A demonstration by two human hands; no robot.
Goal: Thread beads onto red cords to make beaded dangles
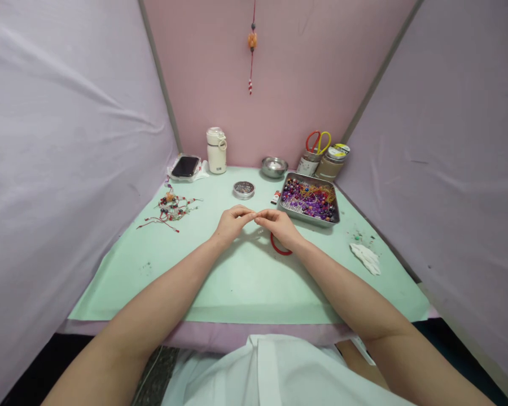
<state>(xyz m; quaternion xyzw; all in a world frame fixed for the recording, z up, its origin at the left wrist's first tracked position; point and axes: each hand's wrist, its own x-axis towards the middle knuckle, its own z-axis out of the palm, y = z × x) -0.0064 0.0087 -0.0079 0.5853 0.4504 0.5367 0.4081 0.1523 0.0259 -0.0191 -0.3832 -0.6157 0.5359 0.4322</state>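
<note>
Over the middle of the table my left hand (232,223) and my right hand (278,224) meet at the fingertips. Both are closed in a pinch, thumbs and forefingers pressed together. Whatever they hold is too small to make out; a few tiny pale bits show just below the right fingers. Partly hidden under my right hand lies a red loop (281,250), its kind unclear. Close beyond the right hand stands a metal tray (309,219) of purple and mixed beads (307,197) with tangled yellowish thread. A small round dish (243,190) of tiny silvery pieces sits beyond the left hand.
Beaded red cords (171,207) lie at left. Along the back are a phone (185,167), a cream bottle (217,152), a steel bowl (274,167), a container (308,164) with scissors (318,142), and a jar (333,162). A white glove-like cloth (365,258) lies right; a beaded string (252,40) hangs behind.
</note>
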